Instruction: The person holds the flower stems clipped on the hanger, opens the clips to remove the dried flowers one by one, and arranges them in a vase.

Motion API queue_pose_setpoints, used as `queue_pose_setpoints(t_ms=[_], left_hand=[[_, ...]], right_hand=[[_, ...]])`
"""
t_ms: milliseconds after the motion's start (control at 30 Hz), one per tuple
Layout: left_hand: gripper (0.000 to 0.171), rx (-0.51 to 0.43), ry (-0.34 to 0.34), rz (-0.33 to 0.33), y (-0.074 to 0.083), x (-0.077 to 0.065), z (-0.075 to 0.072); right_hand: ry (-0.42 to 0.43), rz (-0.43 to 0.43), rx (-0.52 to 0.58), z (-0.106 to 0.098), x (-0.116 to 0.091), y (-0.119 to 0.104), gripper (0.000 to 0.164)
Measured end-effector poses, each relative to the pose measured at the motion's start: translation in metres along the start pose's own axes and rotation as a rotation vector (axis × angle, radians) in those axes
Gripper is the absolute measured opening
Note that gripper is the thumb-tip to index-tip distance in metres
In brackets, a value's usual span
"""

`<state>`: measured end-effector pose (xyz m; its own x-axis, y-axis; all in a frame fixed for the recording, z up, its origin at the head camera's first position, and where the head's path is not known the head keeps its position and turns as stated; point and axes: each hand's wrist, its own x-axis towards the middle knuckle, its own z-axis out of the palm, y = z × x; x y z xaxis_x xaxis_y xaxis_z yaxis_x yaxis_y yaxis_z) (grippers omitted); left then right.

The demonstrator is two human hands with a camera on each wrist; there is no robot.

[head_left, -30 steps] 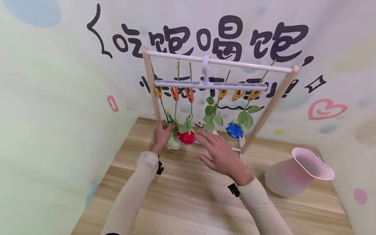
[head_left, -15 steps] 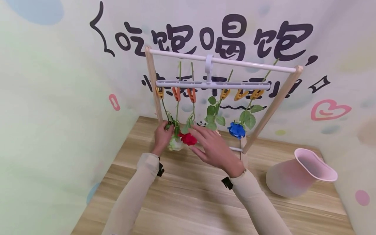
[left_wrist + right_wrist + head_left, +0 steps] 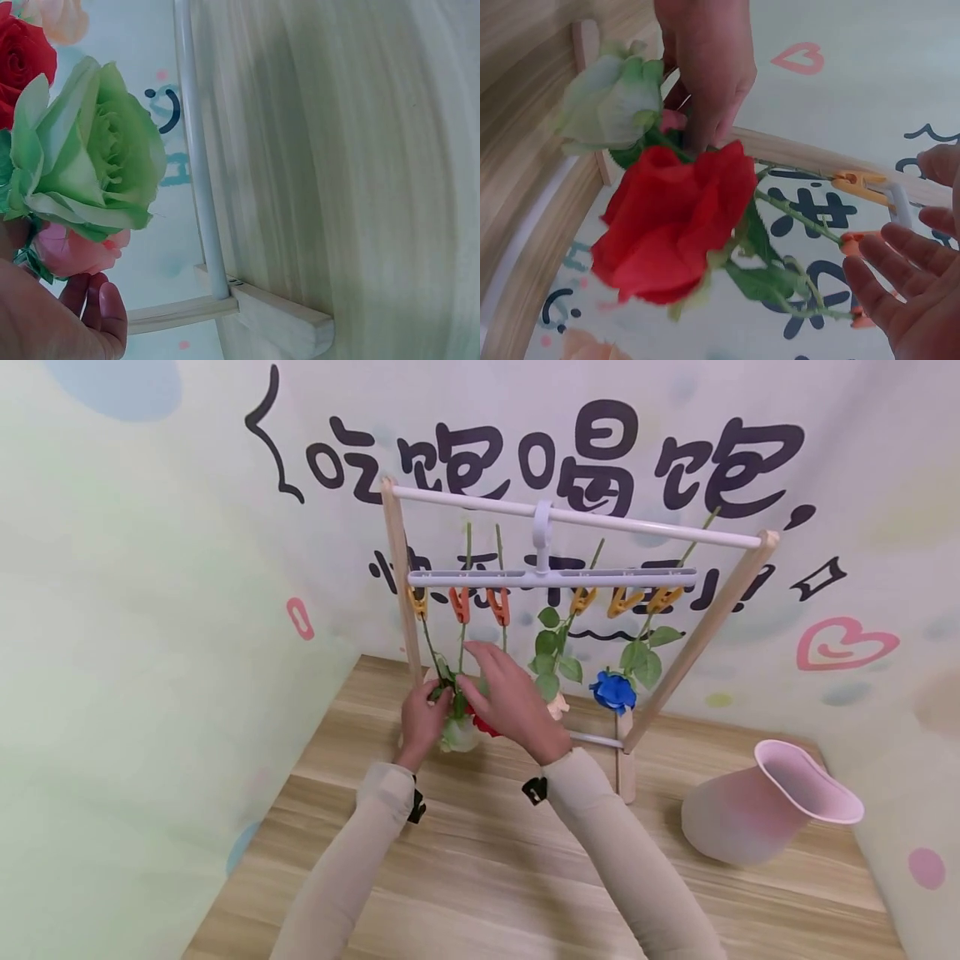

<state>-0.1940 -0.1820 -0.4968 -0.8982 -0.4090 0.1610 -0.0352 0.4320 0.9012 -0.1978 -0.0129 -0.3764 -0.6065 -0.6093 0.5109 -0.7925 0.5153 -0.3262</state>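
Observation:
My left hand (image 3: 425, 718) pinches the pink rose (image 3: 79, 251) where stem meets head, at the rack's left end. That rose hangs upside down from a yellow clip (image 3: 418, 603). Beside it dangle a pale green rose (image 3: 97, 150) and a red rose (image 3: 675, 221), each from an orange clip (image 3: 461, 605). My right hand (image 3: 510, 697) is raised in front of the red rose, partly covering it in the head view. Its fingers are spread, holding nothing, near the stems and clips in the right wrist view.
A white hanger bar (image 3: 480, 578) hooks over the wood-framed rack (image 3: 731, 602). Farther right hang a pale peach rose (image 3: 557, 706) and a blue rose (image 3: 615, 692); one yellow clip between them bears no flower. A pink and white vase (image 3: 738, 818) stands right on the wooden table (image 3: 465, 877).
My right hand has moved left and upward, from right of the red rose to in front of it, near the left stems. The left hand keeps its hold on the pink rose.

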Motion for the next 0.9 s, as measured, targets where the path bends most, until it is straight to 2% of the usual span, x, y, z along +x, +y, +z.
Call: queue_pose_setpoints(t_ms=[133, 267, 633, 733, 900], left_hand=[[0.030, -0.004, 0.020, 0.018, -0.002, -0.003, -0.002], [0.030, -0.034, 0.013, 0.004, -0.003, -0.007, -0.005], [0.026, -0.076, 0.014, 0.006, -0.009, -0.014, -0.017], [0.023, -0.067, 0.012, 0.034, -0.010, -0.017, -0.021], [0.017, 0.022, 0.039, 0.120, -0.012, -0.019, -0.030]], right_hand=[[0.010, 0.059, 0.069, 0.007, 0.020, -0.003, 0.048], [0.013, 0.128, 0.165, 0.013, 0.037, -0.003, 0.048], [0.027, 0.267, 0.384, 0.031, 0.067, -0.011, 0.043], [0.032, 0.307, 0.422, 0.037, 0.071, -0.013, 0.041], [0.071, 0.379, 0.457, 0.046, 0.078, -0.019, 0.042]])
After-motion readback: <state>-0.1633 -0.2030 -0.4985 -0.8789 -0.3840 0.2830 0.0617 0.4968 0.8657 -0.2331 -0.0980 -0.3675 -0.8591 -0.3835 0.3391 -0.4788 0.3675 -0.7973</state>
